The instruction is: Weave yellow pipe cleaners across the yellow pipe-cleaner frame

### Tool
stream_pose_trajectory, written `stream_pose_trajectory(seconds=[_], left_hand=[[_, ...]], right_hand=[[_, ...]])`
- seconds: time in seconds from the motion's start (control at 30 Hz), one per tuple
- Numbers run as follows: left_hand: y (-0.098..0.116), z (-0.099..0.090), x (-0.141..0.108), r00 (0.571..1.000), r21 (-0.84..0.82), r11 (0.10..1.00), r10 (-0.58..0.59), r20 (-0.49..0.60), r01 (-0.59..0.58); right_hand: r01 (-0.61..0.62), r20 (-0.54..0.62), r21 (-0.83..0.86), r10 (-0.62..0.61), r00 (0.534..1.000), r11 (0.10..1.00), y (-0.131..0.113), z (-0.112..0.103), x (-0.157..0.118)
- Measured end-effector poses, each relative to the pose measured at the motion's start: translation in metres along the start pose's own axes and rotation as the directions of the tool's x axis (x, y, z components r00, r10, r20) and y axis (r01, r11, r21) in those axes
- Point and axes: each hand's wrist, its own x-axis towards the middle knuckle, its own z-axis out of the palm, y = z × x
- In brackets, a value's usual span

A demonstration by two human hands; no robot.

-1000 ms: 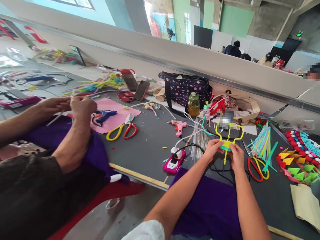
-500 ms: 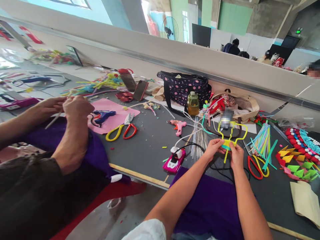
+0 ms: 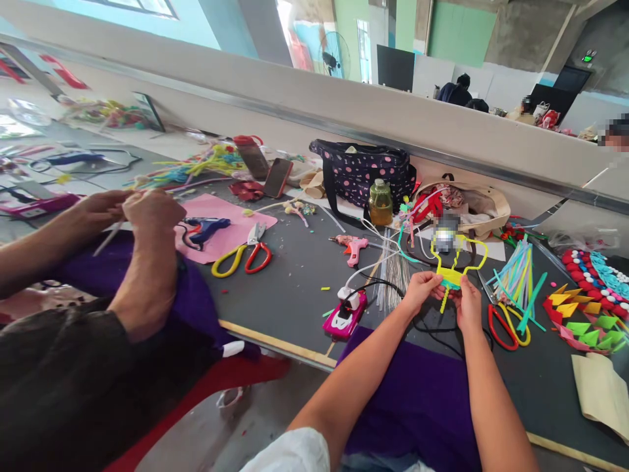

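Note:
Between both hands, above the dark table, is a yellow and teal pipe-cleaner figure point(image 3: 449, 276) with bent yellow loops rising from it and a twisted yellow stem hanging below. My left hand point(image 3: 423, 290) pinches its left side, thumb on top. My right hand point(image 3: 468, 303) grips the right side, with the fingers partly hidden behind it. Just right of my right hand lie scissors point(image 3: 502, 326) with red and yellow handles, beside a fan of pastel pipe cleaners point(image 3: 515, 275). A bundle of thin wires point(image 3: 396, 275) lies beyond my left hand.
A magenta power strip point(image 3: 345, 318) with plugged-in cords and a pink glue gun point(image 3: 354, 249) lie to the left. Behind stand a dark patterned bag point(image 3: 363, 174) and a bottle point(image 3: 380, 203). At left, a co-worker's hands point(image 3: 142, 210) work beside another pair of scissors point(image 3: 246, 254).
Hardly anything differs. My hands and the pipe-cleaner figure stay almost in place, the fingers shifting slightly on it, and the whole view has drifted a little.

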Motion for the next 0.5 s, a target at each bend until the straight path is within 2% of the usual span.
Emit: stream_pose_trajectory(seconds=[0.13,0.23,0.5], left_hand=[[0.0030,-0.0002,-0.0001,0.999,-0.003,1.000,0.024,-0.038,-0.025],[0.0042,0.0001,-0.0010,0.999,-0.010,1.000,0.025,-0.035,-0.025],[0.0030,0.0018,-0.0028,0.999,-0.019,1.000,0.022,-0.031,-0.023]], right_hand=[[-0.026,0.107,-0.062,0.032,0.994,0.998,-0.0013,0.0008,-0.0018],[-0.017,0.145,-0.085,0.030,0.989,0.996,-0.0016,0.0023,-0.0040],[0.048,0.106,-0.104,-0.037,0.994,0.993,0.0025,0.0037,-0.0035]])
